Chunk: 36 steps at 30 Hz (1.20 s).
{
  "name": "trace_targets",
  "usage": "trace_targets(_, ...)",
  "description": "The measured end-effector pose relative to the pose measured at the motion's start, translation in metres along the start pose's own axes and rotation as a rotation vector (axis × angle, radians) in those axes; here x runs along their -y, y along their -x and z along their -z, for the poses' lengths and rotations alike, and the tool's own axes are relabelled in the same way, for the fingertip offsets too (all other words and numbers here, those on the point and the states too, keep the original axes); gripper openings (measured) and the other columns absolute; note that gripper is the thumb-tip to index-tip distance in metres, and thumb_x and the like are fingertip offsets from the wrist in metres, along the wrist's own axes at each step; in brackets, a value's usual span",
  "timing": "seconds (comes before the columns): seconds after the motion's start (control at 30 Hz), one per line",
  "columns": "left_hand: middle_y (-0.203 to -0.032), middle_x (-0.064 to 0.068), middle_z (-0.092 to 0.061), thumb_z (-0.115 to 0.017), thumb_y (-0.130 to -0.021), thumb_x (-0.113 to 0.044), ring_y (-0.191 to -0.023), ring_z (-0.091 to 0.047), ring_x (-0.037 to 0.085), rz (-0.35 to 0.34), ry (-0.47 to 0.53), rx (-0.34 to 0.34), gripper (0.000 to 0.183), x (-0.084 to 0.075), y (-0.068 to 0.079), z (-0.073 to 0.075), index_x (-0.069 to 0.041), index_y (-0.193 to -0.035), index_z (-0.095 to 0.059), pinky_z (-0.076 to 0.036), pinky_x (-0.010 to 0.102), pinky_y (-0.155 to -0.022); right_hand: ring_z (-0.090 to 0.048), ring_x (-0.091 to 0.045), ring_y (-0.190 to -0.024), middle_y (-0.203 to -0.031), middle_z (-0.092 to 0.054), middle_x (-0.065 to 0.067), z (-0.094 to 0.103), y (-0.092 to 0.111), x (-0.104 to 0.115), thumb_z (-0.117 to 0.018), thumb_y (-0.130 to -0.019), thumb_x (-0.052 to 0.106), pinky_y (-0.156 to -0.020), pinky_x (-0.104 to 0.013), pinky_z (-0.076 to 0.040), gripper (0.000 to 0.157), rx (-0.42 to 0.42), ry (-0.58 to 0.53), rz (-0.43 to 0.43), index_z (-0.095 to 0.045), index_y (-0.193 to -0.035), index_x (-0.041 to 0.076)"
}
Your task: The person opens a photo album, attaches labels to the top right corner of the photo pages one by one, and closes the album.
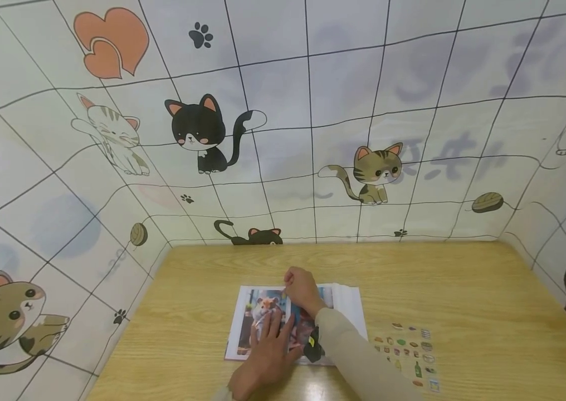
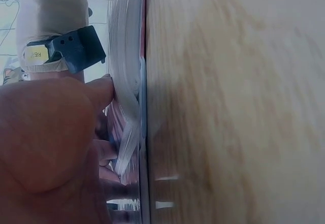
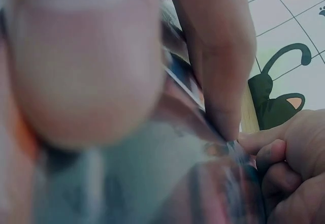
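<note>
A photo album [image 1: 355,317] lies open on the table, with clear, shiny sleeves holding animal pictures, one a hamster-like animal [image 1: 267,305]. My left hand [image 1: 269,352] is spread over the lower part of the open pages, fingers stretched toward the top. At the album's top edge, near the fold, my right hand [image 1: 302,287] has its fingers curled and pinches the edge of a clear sleeve page [image 3: 231,158]. In the right wrist view, large left-hand fingers [image 3: 218,56] lie close to the right hand [image 3: 299,168]. A bent page [image 2: 129,145] stands up beneath the left hand.
A clear sheet of small food stickers [image 1: 405,352] lies right of the album on the wooden table [image 1: 188,312]. Cat-patterned wall covering [image 1: 288,145] rises behind and at both sides. A black wrist camera [image 1: 313,345] sits on the right forearm.
</note>
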<state>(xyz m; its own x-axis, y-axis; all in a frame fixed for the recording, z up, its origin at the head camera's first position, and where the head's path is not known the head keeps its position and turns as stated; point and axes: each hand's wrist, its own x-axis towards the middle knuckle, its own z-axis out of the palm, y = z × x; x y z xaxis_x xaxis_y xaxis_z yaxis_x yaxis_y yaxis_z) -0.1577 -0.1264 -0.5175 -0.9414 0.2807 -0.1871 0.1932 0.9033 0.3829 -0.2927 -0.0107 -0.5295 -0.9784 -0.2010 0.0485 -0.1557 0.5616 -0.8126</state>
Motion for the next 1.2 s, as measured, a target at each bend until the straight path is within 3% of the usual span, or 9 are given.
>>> trace_targets(0.4, -0.162, 0.020, -0.022, -0.052, -0.098, -0.052, -0.149, -0.015, 0.045, -0.004, 0.000, -0.012, 0.071, -0.0012, 0.0008, 0.0000, -0.014, -0.155, -0.034, -0.015, 0.078, -0.107, -0.054, -0.016, -0.065, -0.074, -0.060, -0.003, -0.0004, 0.0038, 0.0018, -0.067, -0.079, -0.007, -0.057, -0.032, -0.046, 0.015, -0.048, -0.017, 0.002, -0.063, -0.089, 0.003)
trace_targets(1.03, -0.163, 0.020, -0.018, -0.045, -0.099, -0.056, -0.149, -0.013, 0.045, 0.001, -0.003, 0.005, 0.072, 0.0002, 0.0026, -0.0027, -0.016, -0.156, -0.031, -0.012, 0.076, -0.108, -0.061, -0.017, -0.074, -0.081, -0.066, -0.004, -0.0021, 0.0050, -0.0035, -0.069, -0.079, -0.003, -0.066, -0.035, -0.052, 0.015, -0.060, -0.034, 0.024, -0.064, -0.092, 0.004)
trace_targets(1.2, -0.163, 0.020, -0.017, -0.046, -0.098, -0.058, -0.149, -0.012, 0.045, -0.002, -0.008, 0.002, 0.073, -0.0002, 0.0024, -0.0025, -0.016, -0.157, -0.030, -0.012, 0.076, -0.108, -0.063, -0.019, -0.079, -0.086, -0.068, -0.005, -0.0007, 0.0050, -0.0064, -0.068, -0.085, 0.002, -0.068, -0.036, -0.052, 0.010, -0.067, -0.042, 0.027, -0.065, -0.094, 0.005)
